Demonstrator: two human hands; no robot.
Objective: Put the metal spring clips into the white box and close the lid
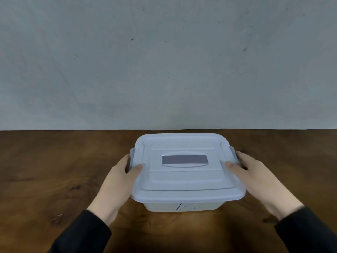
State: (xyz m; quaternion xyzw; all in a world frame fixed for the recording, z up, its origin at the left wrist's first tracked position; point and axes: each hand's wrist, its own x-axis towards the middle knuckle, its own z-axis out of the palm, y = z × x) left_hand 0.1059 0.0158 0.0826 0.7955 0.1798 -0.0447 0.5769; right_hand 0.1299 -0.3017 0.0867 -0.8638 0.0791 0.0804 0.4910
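Head view: at the lower left a black sleeve is cut off by the bottom edge of the frame. From it the left hand reaches to the left end of the white box. Its thumb is laid on the lid, while its fingers are wrapped round the grey latch on that end and are mostly hidden behind it, so how tightly they are curled cannot be told.

The box is set on the brown wooden table, near the middle of its far edge and just in front of the grey wall. Its long axis runs left to right, parallel to that edge. The lid is seated flat on top, pale and slightly translucent, with rounded corners, raised ridges and a grey handle lying flat in a recess at its centre. Only a strip of the front wall is seen beneath the overhanging lid, bearing a blue pen mark that cannot be read. The inside is hidden, so no clips can be made out.

At the right end a second grey latch is partly covered by the right hand. Its thumb is pressed on the lid and its fingers are curled over the latch. Its black sleeve is cut off at the lower right corner.
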